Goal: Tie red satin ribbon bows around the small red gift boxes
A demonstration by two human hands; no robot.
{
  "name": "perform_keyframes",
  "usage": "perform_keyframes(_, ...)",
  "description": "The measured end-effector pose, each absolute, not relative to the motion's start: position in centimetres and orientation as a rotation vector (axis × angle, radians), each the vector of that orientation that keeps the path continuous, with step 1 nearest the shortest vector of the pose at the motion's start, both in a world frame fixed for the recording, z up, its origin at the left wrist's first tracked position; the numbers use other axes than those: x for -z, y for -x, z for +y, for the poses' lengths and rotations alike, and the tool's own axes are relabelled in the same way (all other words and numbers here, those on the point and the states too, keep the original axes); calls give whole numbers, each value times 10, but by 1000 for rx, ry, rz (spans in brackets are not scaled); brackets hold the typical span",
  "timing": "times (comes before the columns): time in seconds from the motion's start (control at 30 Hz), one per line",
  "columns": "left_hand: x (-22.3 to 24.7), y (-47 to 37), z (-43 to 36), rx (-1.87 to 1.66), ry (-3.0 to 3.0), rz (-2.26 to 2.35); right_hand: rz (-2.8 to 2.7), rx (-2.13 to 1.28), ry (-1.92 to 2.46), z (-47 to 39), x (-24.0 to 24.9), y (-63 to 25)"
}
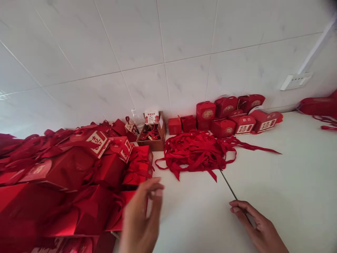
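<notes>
- The thin, dark, straight rod (pixel 228 184) slants over a bare stretch of the smooth white tabletop (pixel 189 207), with open room on both sides; its far end meets the front edge of the loose heap of flat red fabric ribbons (pixel 195 151), and whether it goes under them cannot be told.
- The ribbons lie tangled, with loops and pointed ends spilling out, one long tail stretching right.
- The right hand (pixel 256 223) grips the rod between thumb and fingers.
- The left hand (pixel 143 214), blurred, is loosely curled, thumb and forefinger apart, nothing seen between them; it is in front of the piled red cardboard gift boxes (pixel 76 170), which bound the room leftward.
- Behind the ribbons, small red cardboard boxes (pixel 207 113) line the pale tiled wall (pixel 189 82).
</notes>
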State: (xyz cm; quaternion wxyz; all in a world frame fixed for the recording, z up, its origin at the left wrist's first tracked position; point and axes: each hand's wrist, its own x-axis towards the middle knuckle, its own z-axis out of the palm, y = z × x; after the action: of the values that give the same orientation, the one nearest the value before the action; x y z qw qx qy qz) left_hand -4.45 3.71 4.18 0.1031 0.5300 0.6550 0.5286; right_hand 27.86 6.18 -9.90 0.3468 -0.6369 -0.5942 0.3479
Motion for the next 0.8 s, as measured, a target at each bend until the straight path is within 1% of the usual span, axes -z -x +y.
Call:
perform_keyframes(0.1,-4,1,61,-1382,-1584,1709,-1546,-861,1645,58,84,-266)
perform_keyframes(0.23,41,-28,97,-1395,-1601,1651,-1578,-943,1549,72,54,-272)
perform_keyframes(0.27,50,-29,101,-1411,-1603,1651,-1616,-933,1544,82,46,-278)
perform_keyframes(0.33,62,-26,104,-1448,-1600,1669,-1682,-796,1593,110,30,-293)
perform_keyframes(0.5,76,-19,102,-1522,-1619,1690,-1730,-562,1736,218,6,-321)
perform_keyframes(0.63,79,-19,107,-1593,-1713,1699,-1771,-283,1886,301,-5,-322)
perform_keyframes(0.8,83,-21,111,-1701,-1882,1757,-1870,-27,1994,360,-17,-313)
